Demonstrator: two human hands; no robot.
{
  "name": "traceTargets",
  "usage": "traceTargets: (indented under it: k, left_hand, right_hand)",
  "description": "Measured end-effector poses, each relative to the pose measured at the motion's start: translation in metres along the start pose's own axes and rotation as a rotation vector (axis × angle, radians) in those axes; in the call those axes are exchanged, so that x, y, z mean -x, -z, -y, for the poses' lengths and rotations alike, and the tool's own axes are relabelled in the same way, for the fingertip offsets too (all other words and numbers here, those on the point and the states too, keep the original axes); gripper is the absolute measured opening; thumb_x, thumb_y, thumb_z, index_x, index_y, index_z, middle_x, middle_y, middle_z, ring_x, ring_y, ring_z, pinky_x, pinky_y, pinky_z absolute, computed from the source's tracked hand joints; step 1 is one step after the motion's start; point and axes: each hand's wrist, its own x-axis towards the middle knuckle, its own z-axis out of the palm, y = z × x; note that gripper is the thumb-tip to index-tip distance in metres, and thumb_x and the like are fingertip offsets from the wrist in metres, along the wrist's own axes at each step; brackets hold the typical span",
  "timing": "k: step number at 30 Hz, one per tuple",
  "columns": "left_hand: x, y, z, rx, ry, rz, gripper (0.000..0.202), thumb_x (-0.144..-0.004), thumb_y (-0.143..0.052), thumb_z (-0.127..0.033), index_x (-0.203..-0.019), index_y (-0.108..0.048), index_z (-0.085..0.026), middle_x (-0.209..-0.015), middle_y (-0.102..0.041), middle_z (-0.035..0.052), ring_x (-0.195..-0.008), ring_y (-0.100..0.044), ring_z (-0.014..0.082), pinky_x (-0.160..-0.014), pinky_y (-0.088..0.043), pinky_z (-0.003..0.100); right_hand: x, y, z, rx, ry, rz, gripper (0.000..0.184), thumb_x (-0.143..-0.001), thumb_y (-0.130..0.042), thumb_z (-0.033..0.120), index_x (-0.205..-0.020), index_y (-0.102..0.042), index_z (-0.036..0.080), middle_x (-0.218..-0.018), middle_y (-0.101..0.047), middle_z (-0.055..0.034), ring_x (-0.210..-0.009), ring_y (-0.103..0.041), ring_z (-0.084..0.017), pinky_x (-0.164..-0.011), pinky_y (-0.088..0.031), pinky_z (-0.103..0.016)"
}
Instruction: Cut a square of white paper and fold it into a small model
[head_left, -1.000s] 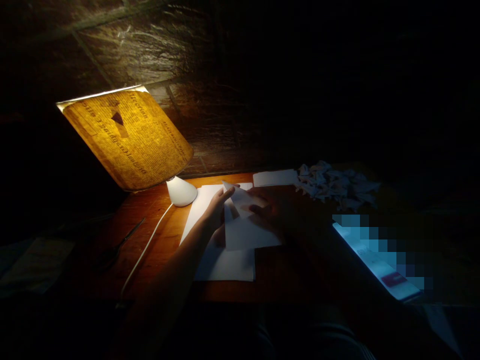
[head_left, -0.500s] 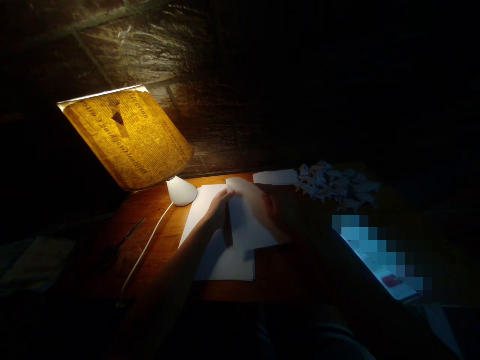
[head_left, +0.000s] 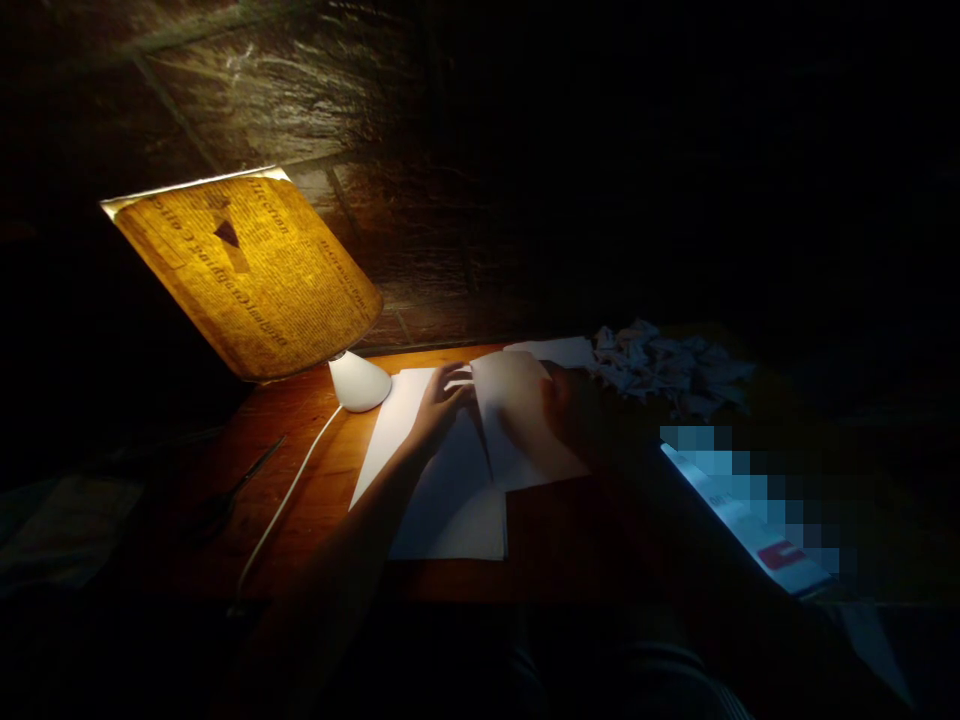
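A white sheet of paper (head_left: 514, 385) stands partly raised and curved above other white sheets (head_left: 454, 525) lying on the wooden table. My right hand (head_left: 559, 400), mostly in shadow, grips the raised sheet by its right side. At its left edge is my left hand (head_left: 441, 408), fingers curved and spread apart, with the tips close to the paper. Whether those fingertips touch the sheet I cannot tell.
A lit lamp (head_left: 255, 270) with a newspaper-print shade stands at the left, its white cord (head_left: 289, 510) crossing the table (head_left: 300, 440). Scissors (head_left: 232, 495) lie left of it. Folded paper pieces (head_left: 667, 370) are heaped at the back right. A glowing, partly pixelated screen (head_left: 750, 520) lies at the right.
My left hand has loosened from the sheet's left edge and its fingers have spread. The raised sheet has shifted slightly right and curls less, with my right hand moved a little right.
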Motion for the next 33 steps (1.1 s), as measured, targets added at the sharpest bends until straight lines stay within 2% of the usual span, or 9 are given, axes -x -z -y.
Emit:
traceTargets:
  k: [2, 5, 7, 9, 15, 19, 26, 30, 33]
  left_hand:
    - [-0.002, 0.008, 0.001, -0.310, -0.186, -0.071, 0.043, -0.077, -0.074, -0.031, -0.116, -0.059, -0.024, -0.120, -0.064, 0.0087, -0.105, -0.064, 0.0246, -0.086, -0.054, 0.039]
    - [-0.001, 0.015, -0.001, -0.754, -0.390, 0.122, 0.032, -0.082, -0.073, -0.031, -0.111, -0.065, -0.022, -0.121, -0.066, 0.0108, -0.115, -0.059, 0.0312, -0.100, -0.048, 0.049]
    - [0.002, 0.015, -0.003, -0.928, -0.418, 0.248, 0.029, -0.083, -0.072, -0.030, -0.111, -0.067, -0.023, -0.123, -0.067, 0.0106, -0.118, -0.059, 0.0340, -0.102, -0.045, 0.053]
    - [0.004, 0.011, -0.003, -1.017, -0.398, 0.278, 0.030, -0.084, -0.073, -0.032, -0.112, -0.067, -0.023, -0.125, -0.067, 0.0106, -0.119, -0.058, 0.0355, -0.100, -0.044, 0.053]
    - [0.006, 0.007, -0.003, -1.096, -0.337, 0.186, 0.038, -0.084, -0.073, -0.044, -0.112, -0.062, -0.020, -0.123, -0.067, 0.0128, -0.115, -0.058, 0.0361, -0.096, -0.045, 0.053]
    - [0.003, 0.013, -0.006, -1.038, -0.336, 0.231, 0.026, -0.087, -0.062, -0.030, -0.111, -0.065, -0.021, -0.126, -0.068, 0.0112, -0.120, -0.058, 0.0346, -0.101, -0.044, 0.054]
    - [0.002, 0.020, -0.011, -0.996, -0.276, 0.240, 0.036, -0.078, -0.069, -0.028, -0.114, -0.065, -0.023, -0.132, -0.067, 0.0110, -0.128, -0.056, 0.0365, -0.109, -0.042, 0.058]
    - [0.003, 0.021, -0.012, -1.001, -0.251, 0.201, 0.041, -0.079, -0.070, -0.032, -0.118, -0.063, -0.024, -0.128, -0.068, 0.0097, -0.126, -0.058, 0.0359, -0.110, -0.042, 0.059]
    - [0.003, 0.021, -0.012, -1.006, -0.256, 0.210, 0.045, -0.079, -0.069, -0.033, -0.122, -0.062, -0.022, -0.132, -0.067, 0.0109, -0.128, -0.057, 0.0364, -0.111, -0.042, 0.059]
  right_hand:
    - [0.003, 0.001, 0.004, 0.086, 0.035, 0.020, 0.042, -0.098, -0.038, 0.013, -0.120, -0.074, 0.018, -0.111, -0.075, -0.0109, -0.098, -0.070, -0.023, -0.089, -0.056, -0.034]
    - [0.007, 0.007, 0.011, 0.258, 0.114, 0.097, 0.047, -0.097, -0.041, 0.007, -0.129, -0.073, 0.022, -0.120, -0.069, -0.0111, -0.107, -0.067, -0.022, -0.093, -0.055, -0.033]
    - [0.009, 0.010, 0.015, 0.327, 0.164, 0.159, 0.051, -0.096, -0.041, 0.004, -0.134, -0.070, 0.022, -0.124, -0.065, -0.0120, -0.114, -0.064, -0.023, -0.096, -0.054, -0.034]
    - [0.010, 0.011, 0.018, 0.374, 0.209, 0.233, 0.049, -0.095, -0.048, 0.006, -0.139, -0.066, 0.019, -0.131, -0.063, -0.0134, -0.122, -0.061, -0.026, -0.102, -0.053, -0.038]
    - [0.011, 0.010, 0.023, 0.374, 0.276, 0.379, 0.050, -0.096, -0.067, 0.036, -0.141, -0.061, 0.014, -0.143, -0.060, -0.0146, -0.128, -0.057, -0.032, -0.107, -0.050, -0.048]
    - [0.013, 0.006, 0.022, 0.332, 0.256, 0.356, 0.041, -0.096, -0.064, 0.028, -0.135, -0.063, 0.014, -0.138, -0.063, -0.0144, -0.127, -0.058, -0.030, -0.108, -0.048, -0.046]
    - [0.016, 0.006, 0.026, 0.338, 0.233, 0.376, 0.051, -0.082, -0.066, 0.012, -0.133, -0.063, 0.016, -0.141, -0.061, -0.0142, -0.128, -0.058, -0.030, -0.107, -0.049, -0.047]
    - [0.018, 0.005, 0.028, 0.351, 0.231, 0.373, 0.032, -0.088, -0.069, 0.023, -0.119, -0.072, 0.018, -0.135, -0.062, -0.0131, -0.122, -0.061, -0.031, -0.102, -0.051, -0.048]
    - [0.018, 0.005, 0.029, 0.360, 0.227, 0.376, 0.034, -0.087, -0.076, 0.034, -0.116, -0.073, 0.018, -0.137, -0.061, -0.0135, -0.122, -0.061, -0.033, -0.103, -0.051, -0.051]
